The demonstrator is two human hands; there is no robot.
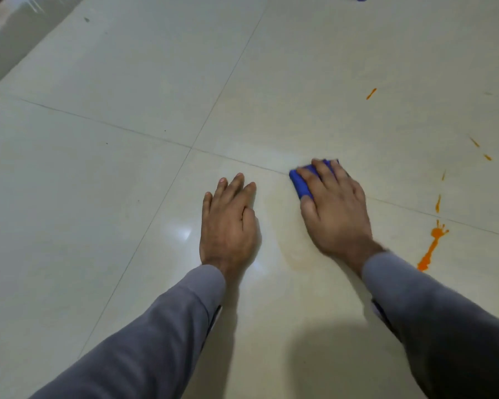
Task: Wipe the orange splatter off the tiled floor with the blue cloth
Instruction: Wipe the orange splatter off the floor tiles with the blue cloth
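Splatter [433, 245] is lying off to my right: a big orange blot with a tail on the near tile, and thinner streaks trailing away up the floor [127, 110] toward a far dash [371, 93]. None of it is under the cloth [300, 184] at this moment; the blot is well apart from my right hand [333, 210].

I am pressing the folded blue cloth flat under that hand, fingers spread and lying over it rather than curling round it, so the palm's weight is going straight down into the tile. The cloth is sitting right on the grout line, showing only past my fingertips and thumb. A faint yellowish haze on the tile between my hands suggests, to my mind, residue I am working on.

I am bracing with my left hand [229, 223], laid flat and empty on the floor, fingers straight and pointing ahead, to carry my lean. Both arms are reaching forward and down in grey sleeves [162, 326].
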